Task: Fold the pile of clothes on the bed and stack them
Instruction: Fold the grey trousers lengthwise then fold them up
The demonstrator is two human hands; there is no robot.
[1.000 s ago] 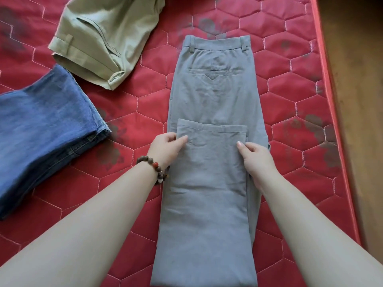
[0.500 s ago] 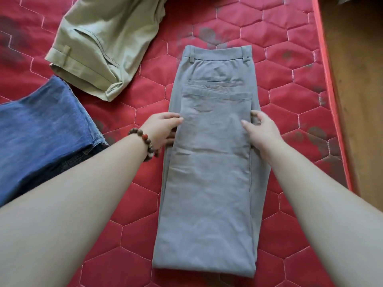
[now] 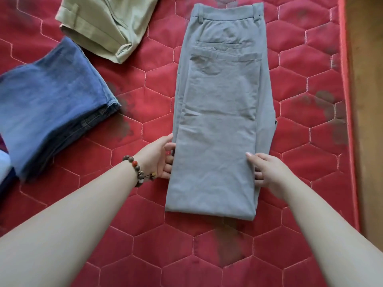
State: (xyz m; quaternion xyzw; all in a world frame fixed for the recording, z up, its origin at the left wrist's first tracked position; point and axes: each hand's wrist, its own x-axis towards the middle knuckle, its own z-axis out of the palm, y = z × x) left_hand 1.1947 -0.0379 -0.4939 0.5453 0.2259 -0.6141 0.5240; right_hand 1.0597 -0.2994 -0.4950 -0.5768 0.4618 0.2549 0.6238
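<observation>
1. The grey trousers [image 3: 217, 129] lie folded once on the red bed [image 3: 145, 245], long axis running from bottom centre to the top of the frame
2. The left hand [image 3: 160, 157] grips the left edge, fingers curled under
3. The right hand [image 3: 267, 171] pinches the right edge
4. Both hands sit near the lower fold, equally close, so the next fold likely goes upward toward the waistband

Bright, even daylight; soft faint shadows; no glare; slight motion blur; wide-angle stretching at edges.
</observation>
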